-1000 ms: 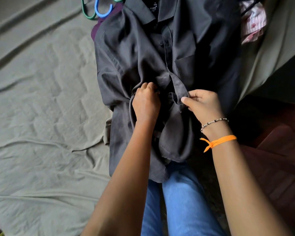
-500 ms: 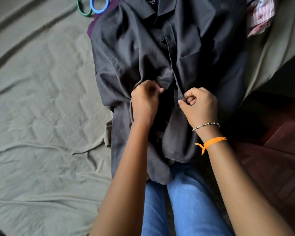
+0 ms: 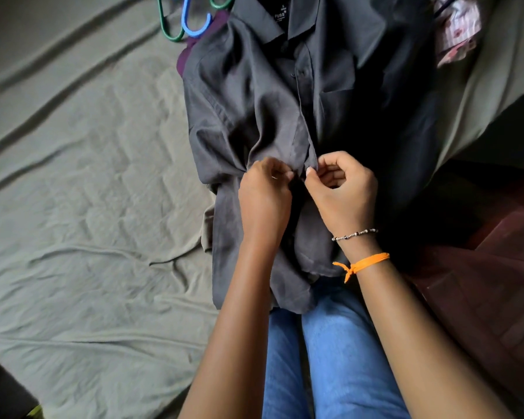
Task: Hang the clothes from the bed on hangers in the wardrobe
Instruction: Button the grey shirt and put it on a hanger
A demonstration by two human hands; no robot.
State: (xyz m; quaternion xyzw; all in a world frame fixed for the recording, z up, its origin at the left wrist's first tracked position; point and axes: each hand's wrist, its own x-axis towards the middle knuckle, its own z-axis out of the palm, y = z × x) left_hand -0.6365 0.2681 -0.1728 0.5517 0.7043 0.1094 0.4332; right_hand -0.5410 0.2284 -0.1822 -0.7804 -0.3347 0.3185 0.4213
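Left hand (image 3: pixel 265 195), right hand (image 3: pixel 342 189) pinching shirt (image 3: pixel 254 95), button hidden

- One view only, from a camera worn on the person's head; it looks forward and steeply down over the forearms onto the bed (image 3: pixel 73 207)
- It sits close; the dark shirt (image 3: pixel 254 110) and both hands fill the middle; wide-angle edges bend

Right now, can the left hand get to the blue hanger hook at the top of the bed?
Probably, but not freely. The left hand is pinching the dark shirt at its placket; the blue hanger lies uncovered on the bedsheet beyond the shirt's shoulder. It must let go first.
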